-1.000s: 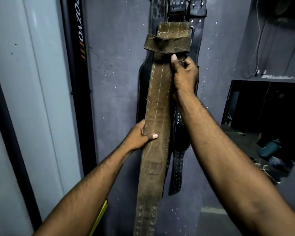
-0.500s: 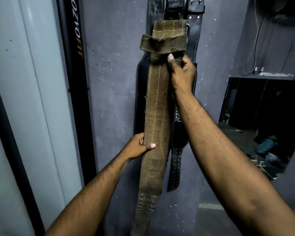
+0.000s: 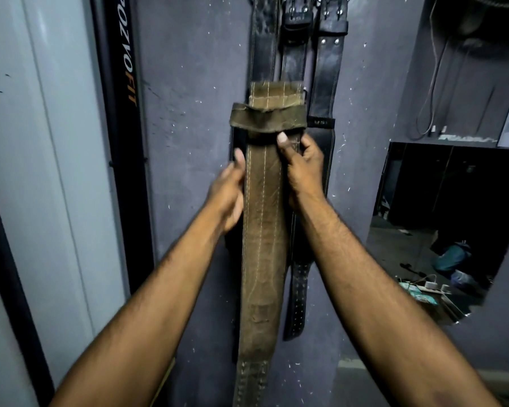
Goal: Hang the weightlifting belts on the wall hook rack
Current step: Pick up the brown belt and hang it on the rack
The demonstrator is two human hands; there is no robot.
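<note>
Both hands' grip (image 3: 301, 168) on brown belt (image 3: 263, 230).

Worn olive-brown leather weightlifting belt (image 3: 263, 230) with pale stitching hangs vertically against grey-purple paint-flecked wall (image 3: 188, 69). A folded loop of the same leather crosses it near the top. Right hand (image 3: 301, 168) grips belt's right edge just under that loop, thumb on the front face. Left hand (image 3: 228, 195) clasps the left edge, slightly lower, fingers (image 3: 239, 160) curled behind. Three black leather belts (image 3: 326, 63) hang behind, buckles at top; hooks not discernible. Black upright with orange lettering (image 3: 124, 113) to the left. Dark opening (image 3: 453, 215) at right.
</note>
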